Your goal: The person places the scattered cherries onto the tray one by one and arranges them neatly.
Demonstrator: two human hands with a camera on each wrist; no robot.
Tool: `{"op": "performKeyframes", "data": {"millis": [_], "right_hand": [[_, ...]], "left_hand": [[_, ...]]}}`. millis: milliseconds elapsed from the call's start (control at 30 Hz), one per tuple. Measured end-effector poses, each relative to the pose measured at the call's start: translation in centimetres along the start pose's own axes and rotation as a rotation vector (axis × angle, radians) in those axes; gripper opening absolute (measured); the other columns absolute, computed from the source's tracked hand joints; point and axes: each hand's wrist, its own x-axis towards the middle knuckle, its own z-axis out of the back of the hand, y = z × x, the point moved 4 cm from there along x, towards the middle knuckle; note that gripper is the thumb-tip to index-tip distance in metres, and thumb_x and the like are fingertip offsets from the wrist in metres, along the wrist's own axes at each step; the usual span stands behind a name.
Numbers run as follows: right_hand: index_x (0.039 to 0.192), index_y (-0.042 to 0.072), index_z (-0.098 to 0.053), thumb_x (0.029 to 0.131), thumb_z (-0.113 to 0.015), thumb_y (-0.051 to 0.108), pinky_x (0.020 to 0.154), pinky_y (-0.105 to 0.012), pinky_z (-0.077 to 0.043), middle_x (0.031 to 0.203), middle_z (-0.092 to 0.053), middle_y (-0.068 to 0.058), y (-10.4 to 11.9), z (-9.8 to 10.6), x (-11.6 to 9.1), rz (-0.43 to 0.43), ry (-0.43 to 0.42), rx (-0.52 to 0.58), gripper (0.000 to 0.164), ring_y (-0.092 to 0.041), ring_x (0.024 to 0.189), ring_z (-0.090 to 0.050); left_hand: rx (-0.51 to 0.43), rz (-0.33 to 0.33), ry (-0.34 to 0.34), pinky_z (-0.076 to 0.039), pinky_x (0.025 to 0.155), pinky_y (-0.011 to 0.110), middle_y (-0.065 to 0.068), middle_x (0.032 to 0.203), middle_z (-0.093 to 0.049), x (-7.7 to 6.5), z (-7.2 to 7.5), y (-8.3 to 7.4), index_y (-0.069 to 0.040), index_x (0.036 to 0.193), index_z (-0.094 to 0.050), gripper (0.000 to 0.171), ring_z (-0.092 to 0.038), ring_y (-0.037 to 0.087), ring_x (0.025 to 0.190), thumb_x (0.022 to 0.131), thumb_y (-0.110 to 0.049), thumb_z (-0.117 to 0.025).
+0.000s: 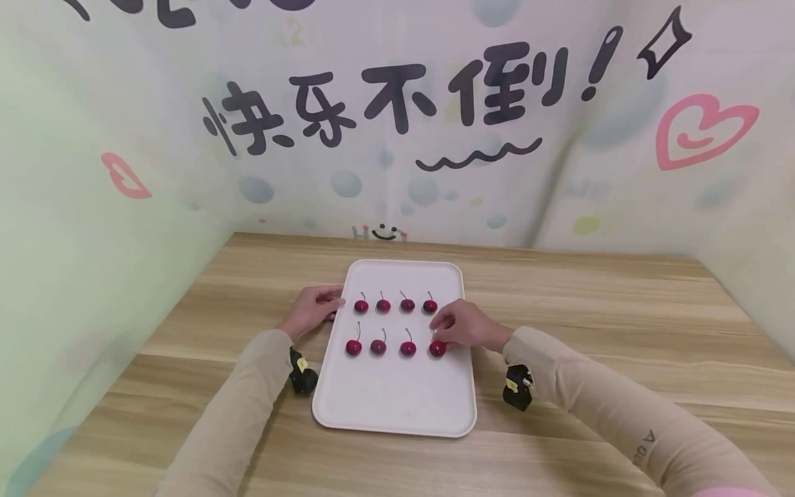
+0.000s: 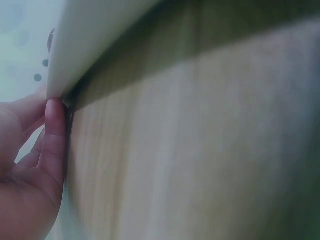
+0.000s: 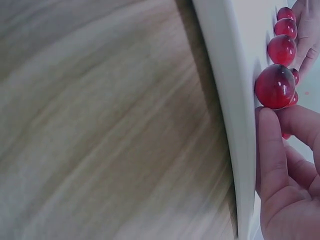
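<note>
A white rectangular tray (image 1: 391, 400) lies on the table with two rows of dark red cherries, stems upward. My left hand (image 1: 315, 308) holds the tray's left edge; in the left wrist view its fingers (image 2: 54, 125) meet at the rim. My right hand (image 1: 467, 324) reaches over the right edge and pinches the rightmost cherry (image 1: 437, 348) of the near row. In the right wrist view, thumb and forefinger come together right against that cherry (image 3: 275, 86). Behind them stands the far row's rightmost cherry (image 1: 430, 306).
The wood-grain table (image 1: 590, 304) extends around the tray. A printed cloth backdrop (image 1: 385, 200) with writing and hearts hangs behind its far edge. Black wrist cameras sit beneath the left sleeve (image 1: 242, 393) and right sleeve (image 1: 596, 386).
</note>
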Motion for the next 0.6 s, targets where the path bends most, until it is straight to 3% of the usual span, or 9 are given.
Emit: {"op": "performKeyframes", "data": {"millis": [333,600], "right_hand": [[0.092,0.002,-0.066,0.080,-0.067,0.005,0.059,-0.024,-0.051,0.071,-0.059,-0.004,0.0,0.3,-0.2,-0.018,0.006,0.007,0.013,-0.013,0.060,-0.056],[0.095,0.000,-0.066,0.084,-0.063,0.010,0.058,-0.024,-0.050,0.071,-0.062,-0.004,-0.5,1.4,-0.6,0.046,-0.032,-0.010,0.015,-0.012,0.062,-0.058]], "left_hand": [[-0.011,-0.007,0.013,-0.050,0.076,0.027,0.016,0.108,-0.060,0.0,0.0,-0.1,-0.005,0.128,-0.049,0.041,-0.058,0.018,0.082,0.090,-0.017,-0.056],[-0.034,-0.019,0.025,-0.051,0.075,0.026,0.017,0.110,-0.059,-0.1,0.1,0.0,-0.004,0.128,-0.048,0.042,-0.058,0.019,0.084,0.090,-0.017,-0.056]]}}
